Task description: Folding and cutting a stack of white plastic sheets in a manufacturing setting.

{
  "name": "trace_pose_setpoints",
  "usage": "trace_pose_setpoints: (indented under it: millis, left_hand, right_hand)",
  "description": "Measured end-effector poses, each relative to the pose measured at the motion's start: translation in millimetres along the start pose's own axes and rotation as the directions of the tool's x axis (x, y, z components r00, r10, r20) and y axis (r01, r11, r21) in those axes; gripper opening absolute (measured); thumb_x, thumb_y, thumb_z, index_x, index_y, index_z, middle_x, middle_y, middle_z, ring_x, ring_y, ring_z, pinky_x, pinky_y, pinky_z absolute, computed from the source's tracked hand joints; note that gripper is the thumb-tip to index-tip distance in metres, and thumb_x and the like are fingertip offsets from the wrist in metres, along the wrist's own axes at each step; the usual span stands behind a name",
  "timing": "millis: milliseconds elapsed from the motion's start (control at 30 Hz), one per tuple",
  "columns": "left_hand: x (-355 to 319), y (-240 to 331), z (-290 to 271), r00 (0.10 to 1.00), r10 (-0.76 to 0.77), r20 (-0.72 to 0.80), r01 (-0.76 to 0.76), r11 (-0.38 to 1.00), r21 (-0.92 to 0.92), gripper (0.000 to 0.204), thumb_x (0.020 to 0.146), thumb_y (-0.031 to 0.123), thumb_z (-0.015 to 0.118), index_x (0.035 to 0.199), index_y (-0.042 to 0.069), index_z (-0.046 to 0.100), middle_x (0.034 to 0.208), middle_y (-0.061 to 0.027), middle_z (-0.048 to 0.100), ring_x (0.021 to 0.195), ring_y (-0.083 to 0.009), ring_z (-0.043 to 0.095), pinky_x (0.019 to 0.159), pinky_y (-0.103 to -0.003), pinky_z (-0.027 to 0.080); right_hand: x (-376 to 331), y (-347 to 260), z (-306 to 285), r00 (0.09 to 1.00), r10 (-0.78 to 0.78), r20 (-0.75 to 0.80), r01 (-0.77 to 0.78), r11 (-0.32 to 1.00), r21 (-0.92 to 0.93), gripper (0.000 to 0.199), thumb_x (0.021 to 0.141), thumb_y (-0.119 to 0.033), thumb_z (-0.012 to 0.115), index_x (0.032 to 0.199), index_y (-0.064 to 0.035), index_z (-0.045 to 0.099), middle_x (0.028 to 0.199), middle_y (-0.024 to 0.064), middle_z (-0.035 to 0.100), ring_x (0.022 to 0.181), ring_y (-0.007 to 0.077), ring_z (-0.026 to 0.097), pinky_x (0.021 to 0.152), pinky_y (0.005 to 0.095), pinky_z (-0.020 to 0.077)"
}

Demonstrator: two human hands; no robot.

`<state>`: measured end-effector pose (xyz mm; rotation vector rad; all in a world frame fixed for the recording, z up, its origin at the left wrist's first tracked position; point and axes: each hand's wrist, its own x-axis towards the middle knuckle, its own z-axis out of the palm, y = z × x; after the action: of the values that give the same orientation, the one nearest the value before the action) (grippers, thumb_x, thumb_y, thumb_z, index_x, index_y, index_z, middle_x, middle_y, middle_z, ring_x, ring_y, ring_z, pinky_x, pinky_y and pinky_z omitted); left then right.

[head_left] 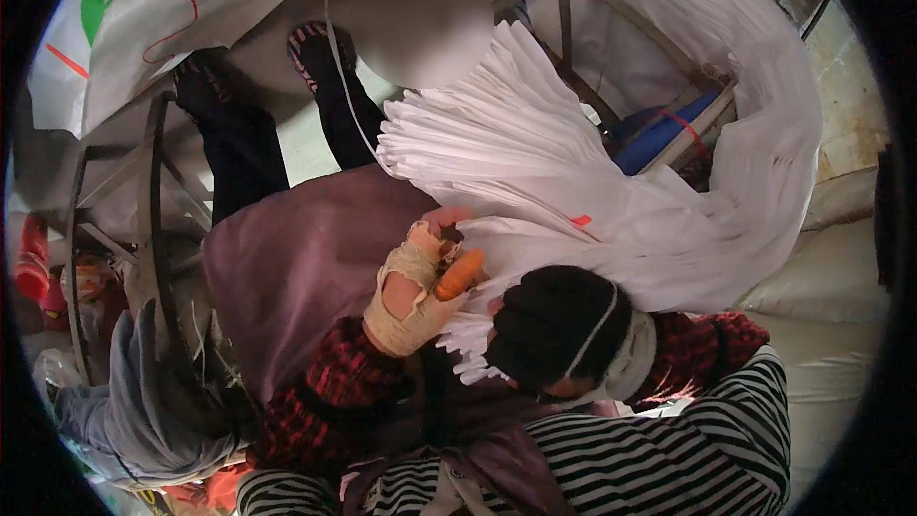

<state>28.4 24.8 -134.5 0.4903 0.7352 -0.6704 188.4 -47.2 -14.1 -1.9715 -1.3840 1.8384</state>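
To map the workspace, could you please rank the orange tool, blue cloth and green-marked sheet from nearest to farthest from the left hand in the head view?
1. orange tool, gripped in the left hand.
2. blue cloth, upper right.
3. green-marked sheet, top left.

Metal frame racks [143,229] on a pale floor [306,148] — rough wall [850,86] at right
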Motion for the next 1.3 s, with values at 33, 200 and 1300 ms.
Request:
trace_pose_setpoints:
  millis: [33,200,1300]
  left_hand:
    - [0.8,-0.4,1.2,1.0,-0.002,-0.001,0.002,1.0,0.002,0.042,0.093,0.009,0.07,0.131,0.004,0.052,0.087,-0.0028,0.059,0.077,-0.0099,0.057,0.072,-0.027,0.05]
    - [12.8,-13.6,9.0,0.993,0.058,-0.105,-0.047,0.993,0.105,0.042,0.089,0.013,0.073,0.127,0.007,0.055,0.087,-0.0027,0.061,0.075,-0.0126,0.06,0.069,-0.029,0.05]
    - [22.5,4.3,-59.8,0.851,0.525,-0.027,-0.395,0.672,0.627,0.009,0.08,0.004,0.071,0.089,0.006,0.069,0.086,-0.0081,0.068,0.082,-0.0241,0.064,0.071,-0.034,0.049]
  right_hand:
    - [-0.8,-0.2,2.2,1.0,0.0,-0.001,0.0,1.0,0.002,0.023,0.067,-0.027,0.07,0.086,-0.014,0.069,0.092,0.007,0.068,0.084,0.026,0.067,0.073,0.0404,0.0557]
    - [-3.7,-0.8,3.2,0.995,-0.017,-0.095,0.017,1.0,-0.005,0.025,0.064,-0.027,0.069,0.084,-0.012,0.067,0.088,0.0068,0.067,0.08,0.0245,0.065,0.069,0.0388,0.0547]
    - [29.7,2.5,29.9,0.923,0.012,-0.385,-0.095,0.976,-0.198,0.019,0.066,-0.026,0.064,0.077,-0.0108,0.063,0.079,0.0068,0.056,0.078,0.0263,0.058,0.071,0.0421,0.0498]
